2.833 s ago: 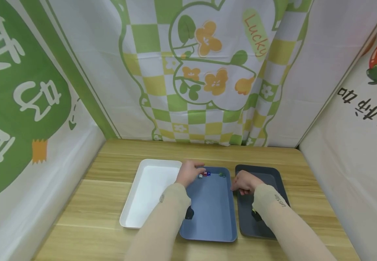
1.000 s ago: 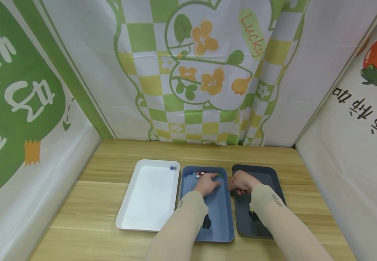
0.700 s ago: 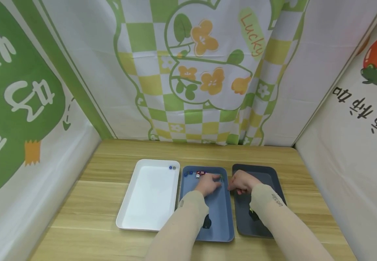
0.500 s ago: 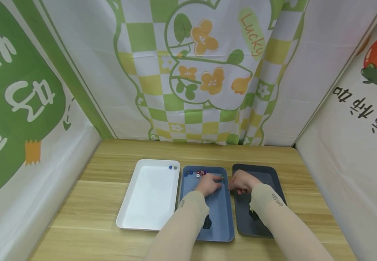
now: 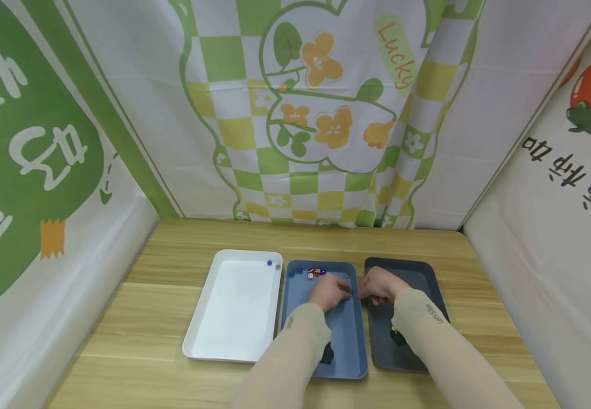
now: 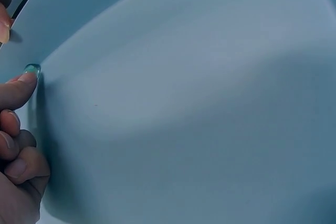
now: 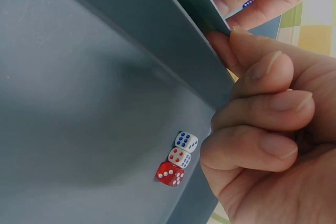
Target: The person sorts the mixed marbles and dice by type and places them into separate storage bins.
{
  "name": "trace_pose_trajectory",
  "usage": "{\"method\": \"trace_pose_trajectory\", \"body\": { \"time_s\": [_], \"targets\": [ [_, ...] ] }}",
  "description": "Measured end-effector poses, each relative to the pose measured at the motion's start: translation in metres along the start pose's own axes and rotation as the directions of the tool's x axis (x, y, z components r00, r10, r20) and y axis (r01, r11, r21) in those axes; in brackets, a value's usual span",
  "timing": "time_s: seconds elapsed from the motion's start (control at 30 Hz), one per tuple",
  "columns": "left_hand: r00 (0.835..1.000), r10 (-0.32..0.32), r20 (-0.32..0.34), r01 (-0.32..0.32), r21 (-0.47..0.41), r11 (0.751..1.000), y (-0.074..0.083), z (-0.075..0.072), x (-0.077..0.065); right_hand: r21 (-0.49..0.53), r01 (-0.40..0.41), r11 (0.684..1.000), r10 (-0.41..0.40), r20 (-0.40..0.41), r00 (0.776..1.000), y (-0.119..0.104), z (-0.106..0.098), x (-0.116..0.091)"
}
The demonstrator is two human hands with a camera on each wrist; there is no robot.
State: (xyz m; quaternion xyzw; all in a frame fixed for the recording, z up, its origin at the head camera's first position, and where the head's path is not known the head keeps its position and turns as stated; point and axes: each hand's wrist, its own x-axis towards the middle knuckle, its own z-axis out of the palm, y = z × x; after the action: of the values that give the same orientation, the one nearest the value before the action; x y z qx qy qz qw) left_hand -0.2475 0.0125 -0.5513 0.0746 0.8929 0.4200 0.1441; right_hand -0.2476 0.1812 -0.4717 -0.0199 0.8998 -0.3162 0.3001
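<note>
My left hand [image 5: 328, 291] is low in the blue tray [image 5: 338, 346], by its right wall. Its thumb and index fingertip pinch a small green glass marble [image 6: 32, 68], seen close to the wall in the left wrist view. Another green marble [image 5: 347, 275] lies a little farther back. My right hand [image 5: 383, 285] reaches over the dark grey tray [image 5: 385, 355], its thumb and index finger gripping the blue tray's right rim and its other fingers curled. Red and white dice [image 5: 314, 273] and several blue marbles [image 5: 295, 272] sit along the blue tray's back wall.
To the left stands a white tray [image 5: 229, 318] with two small marbles [image 5: 273, 264] in its back right corner. Two white dice and a red die [image 7: 170, 174] lie in the dark grey tray. A patterned curtain [image 5: 326, 187] hangs behind the wooden table [image 5: 132, 341].
My left hand has moved from the back left of the blue tray to its right wall, then slightly toward me with one green marble. The right hand keeps its place at the rim.
</note>
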Motion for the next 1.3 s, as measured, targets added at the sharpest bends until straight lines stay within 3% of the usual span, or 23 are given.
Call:
{"method": "trace_pose_trajectory", "body": {
  "time_s": [0.4,0.67,0.93,1.1,1.3],
  "targets": [
    [1.0,-0.025,-0.02,0.026,0.092,0.995,0.007,0.0,-0.007,0.004,0.02,1.0,-0.02,-0.002,1.0,-0.002,0.0,-0.001],
    [0.999,-0.042,-0.024,0.044,0.099,0.994,0.005,0.002,-0.006,-0.001,0.017,1.0,-0.017,-0.003,1.0,-0.001,0.0,0.0],
    [0.999,0.045,-0.02,-0.043,0.067,0.997,0.002,-0.004,-0.008,0.004,0.016,1.0,-0.016,-0.007,1.0,0.001,0.001,0.002],
    [0.995,0.098,-0.023,-0.099,-0.019,0.995,-0.004,-0.014,-0.01,-0.004,0.007,1.0,-0.007,-0.01,1.0,0.001,0.0,0.002],
    [0.991,0.127,-0.041,-0.129,-0.049,0.99,-0.009,-0.031,-0.012,0.003,0.0,1.0,0.0,-0.006,1.0,0.001,0.0,0.001]
  ]
}}
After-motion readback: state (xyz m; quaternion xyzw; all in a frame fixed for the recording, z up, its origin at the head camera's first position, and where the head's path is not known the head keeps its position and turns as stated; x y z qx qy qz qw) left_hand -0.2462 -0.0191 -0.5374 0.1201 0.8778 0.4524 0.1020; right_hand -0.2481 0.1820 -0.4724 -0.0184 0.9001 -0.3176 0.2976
